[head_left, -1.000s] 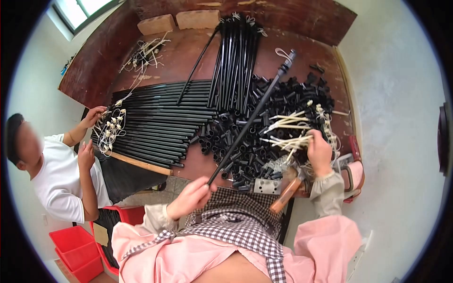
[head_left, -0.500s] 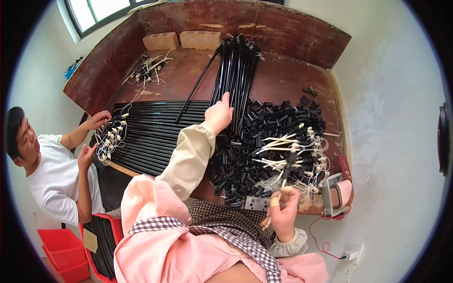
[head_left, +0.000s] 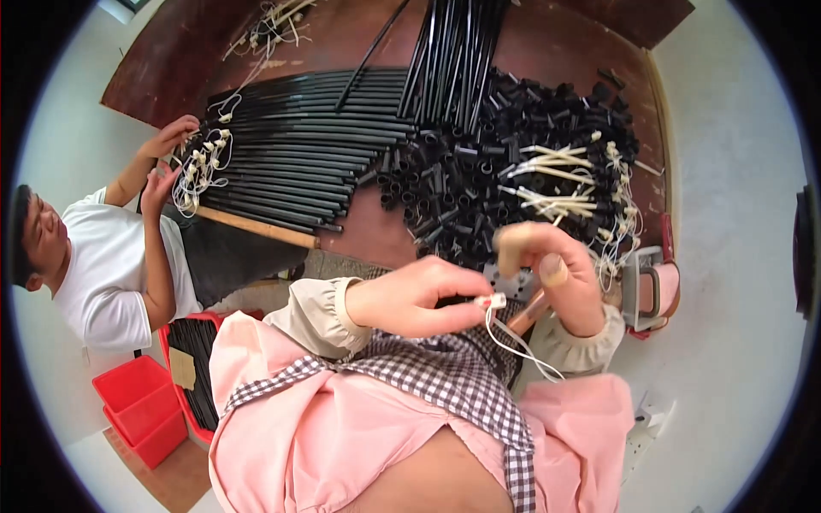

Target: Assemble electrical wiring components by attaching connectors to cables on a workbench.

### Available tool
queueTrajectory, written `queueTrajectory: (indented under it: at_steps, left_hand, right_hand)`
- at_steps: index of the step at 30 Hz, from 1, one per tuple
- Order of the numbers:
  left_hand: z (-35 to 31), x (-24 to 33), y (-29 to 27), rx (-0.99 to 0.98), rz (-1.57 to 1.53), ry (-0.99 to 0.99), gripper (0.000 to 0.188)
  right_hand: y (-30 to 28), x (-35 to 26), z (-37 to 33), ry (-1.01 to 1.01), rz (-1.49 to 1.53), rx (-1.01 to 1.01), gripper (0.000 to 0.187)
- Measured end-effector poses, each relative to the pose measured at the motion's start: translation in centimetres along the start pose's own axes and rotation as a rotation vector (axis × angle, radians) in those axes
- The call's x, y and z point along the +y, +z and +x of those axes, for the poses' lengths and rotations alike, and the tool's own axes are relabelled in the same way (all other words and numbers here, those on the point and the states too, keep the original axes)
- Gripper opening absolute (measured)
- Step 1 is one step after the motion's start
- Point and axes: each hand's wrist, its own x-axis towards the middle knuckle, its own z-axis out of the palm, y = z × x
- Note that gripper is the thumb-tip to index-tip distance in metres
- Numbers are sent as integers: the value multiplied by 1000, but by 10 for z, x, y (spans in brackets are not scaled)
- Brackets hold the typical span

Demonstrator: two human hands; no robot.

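My left hand [head_left: 423, 299] is closed in a pinch on a small white plug [head_left: 492, 301] with a reddish spot. A thin white cord [head_left: 534, 363] loops from the plug over the checked apron. Close beside it is my right hand [head_left: 564, 278], its thumb and forefinger bent and apart, with pale coverings on their tips. Its lower fingers close round a brown-handled tool [head_left: 528, 315], mostly hidden. Beyond the hands lies a heap of short black tubes [head_left: 462, 171], with white sticks [head_left: 556, 205] and white corded plugs [head_left: 623, 197] on it.
Long black rods [head_left: 291, 137] lie side by side on the table, and a rod bundle [head_left: 453, 60] lies across their far right. At left a co-worker [head_left: 111, 282] handles corded plugs [head_left: 201, 171]. Red bins [head_left: 141, 410] stand below; a grey-framed device [head_left: 650, 291] is at right.
My left hand has come back from the rod bundle to my front and now pinches the white plug. My right hand has moved beside it; the black piece it held no longer shows there.
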Motion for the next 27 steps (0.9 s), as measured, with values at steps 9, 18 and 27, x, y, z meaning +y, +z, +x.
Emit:
queueTrajectory:
  at_steps: [9, 18, 27]
  left_hand:
    - [-23, 4, 13, 414, 925, 175, 22]
    - [-30, -46, -135, 509, 1252, 22, 24]
    - [-30, -57, -181, 397, 1322, 306, 22]
  right_hand:
    - [28, 15, -16, -160, -467, -84, 25]
    - [34, 19, -44, -313, -581, -382, 24]
    - [4, 14, -77, -520, -265, 663, 42]
